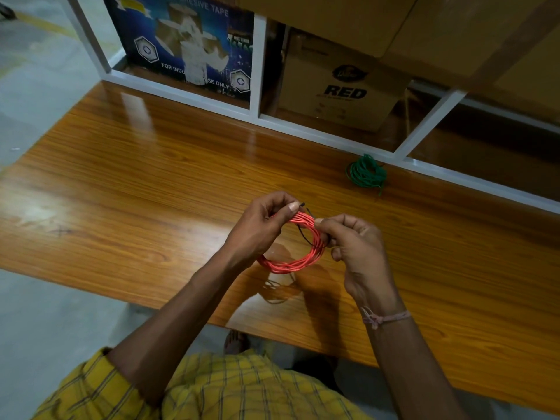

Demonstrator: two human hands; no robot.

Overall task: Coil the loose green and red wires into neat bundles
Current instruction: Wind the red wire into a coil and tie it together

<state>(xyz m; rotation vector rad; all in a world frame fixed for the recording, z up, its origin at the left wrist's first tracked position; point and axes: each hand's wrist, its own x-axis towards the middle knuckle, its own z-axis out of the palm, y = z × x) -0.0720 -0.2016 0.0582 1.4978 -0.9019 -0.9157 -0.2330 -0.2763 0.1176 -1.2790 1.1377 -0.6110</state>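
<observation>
The red wire (298, 262) forms a round coil of several turns, held up above the wooden table (145, 177). My left hand (266, 225) pinches the coil's top left between thumb and fingers. My right hand (354, 247) grips the coil's right side, fingers curled round it. A thin dark tie or wire end pokes out near the top of the coil and runs across it. The green wire (366, 172) lies as a coiled bundle on the table farther back, to the right, next to the white frame.
A white metal shelf frame (321, 134) borders the table's far edge. Behind it stand a blue adhesive-tape box (188, 47) and a brown carton (342, 89) marked RED. Larger cartons (454, 31) overhang at the top right. Grey floor lies to the left.
</observation>
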